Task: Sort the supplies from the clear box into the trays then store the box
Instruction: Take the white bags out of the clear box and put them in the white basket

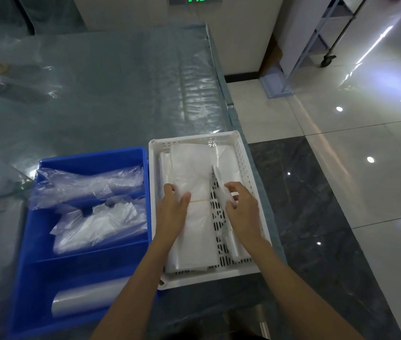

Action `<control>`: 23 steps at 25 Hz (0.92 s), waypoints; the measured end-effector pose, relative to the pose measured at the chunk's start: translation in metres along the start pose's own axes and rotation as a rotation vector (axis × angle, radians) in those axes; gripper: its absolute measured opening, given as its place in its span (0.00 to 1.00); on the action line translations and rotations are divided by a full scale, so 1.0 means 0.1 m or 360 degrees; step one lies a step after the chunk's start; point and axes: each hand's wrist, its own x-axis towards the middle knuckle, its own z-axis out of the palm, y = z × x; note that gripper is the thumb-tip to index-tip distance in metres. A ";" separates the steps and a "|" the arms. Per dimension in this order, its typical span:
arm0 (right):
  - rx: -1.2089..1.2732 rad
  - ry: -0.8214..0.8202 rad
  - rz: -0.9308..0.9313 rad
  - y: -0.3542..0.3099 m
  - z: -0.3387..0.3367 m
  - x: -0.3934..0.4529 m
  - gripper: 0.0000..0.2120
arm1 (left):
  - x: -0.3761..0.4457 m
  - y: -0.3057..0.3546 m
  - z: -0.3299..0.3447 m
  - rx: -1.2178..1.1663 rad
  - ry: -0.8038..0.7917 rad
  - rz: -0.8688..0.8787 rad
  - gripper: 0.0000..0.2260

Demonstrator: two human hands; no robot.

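- My two hands are down inside the white tray (pixel 243 153), the one with lots of little holes in its walls and floor.
- My left hand (pixel 173 209) lies flat on a big stack of white plastic bags (pixel 194 173). The fingers are spread out and press on top, with the fingertips curled over the stack's left edge. It is not squeezed into a fist.
- My right hand (pixel 242 207) pinches a thin white packet (pixel 219 185). The packet stands up on its edge, tilted, just beside the big stack. My fingers are closed on it.
- The stack fills the left and middle of the white tray. On the right side I can see the bare floor with its dark holes.
- A small clear roll (pixel 235 244) lies near the right wall of the white tray, below my right wrist.
- The blue tray (pixel 30 253) sits just beside the white one, on its left, touching or almost touching.
- In the blue tray's far part lie crinkly clear bags (pixel 91 185) in two piles.
- In its near part lies one see-through roll (pixel 82 301).
- Both trays sit on a table covered with a shiny plastic sheet (pixel 121 82).
- To the right is a glossy tiled floor (pixel 366 168).
- I cannot see the clear box anywhere here.
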 end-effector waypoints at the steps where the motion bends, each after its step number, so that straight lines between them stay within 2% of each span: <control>1: 0.0043 0.0029 0.0013 -0.04 -0.05 0.01 0.19 | 0.00 0.02 0.01 0.0000 0.0023 -0.0015 0.11; 7: 0.0113 0.0122 -0.0002 -0.15 -0.38 0.07 0.17 | 0.01 0.22 0.16 -0.0090 -0.0098 -0.0084 0.12; 11: 0.0100 0.0056 0.0005 -0.14 -0.37 0.00 0.17 | -0.01 0.21 0.26 -0.0073 -0.0094 -0.0055 0.13; 14: 0.0095 0.0001 -0.0043 -0.13 -0.26 -0.04 0.17 | 0.03 0.18 0.21 0.0057 -0.0225 -0.0082 0.16; 16: 0.0113 -0.0055 -0.0103 -0.13 -0.13 -0.05 0.18 | 0.05 0.15 0.14 0.0244 -0.0275 -0.0016 0.17; 19: 0.0106 -0.0245 -0.0127 -0.09 0.04 -0.08 0.19 | 0.02 0.08 0.03 0.0438 -0.0169 0.0147 0.17; 23: -0.0111 -0.0452 -0.0137 0.04 0.14 -0.11 0.19 | -0.07 -0.04 -0.05 0.0629 -0.0076 0.0335 0.22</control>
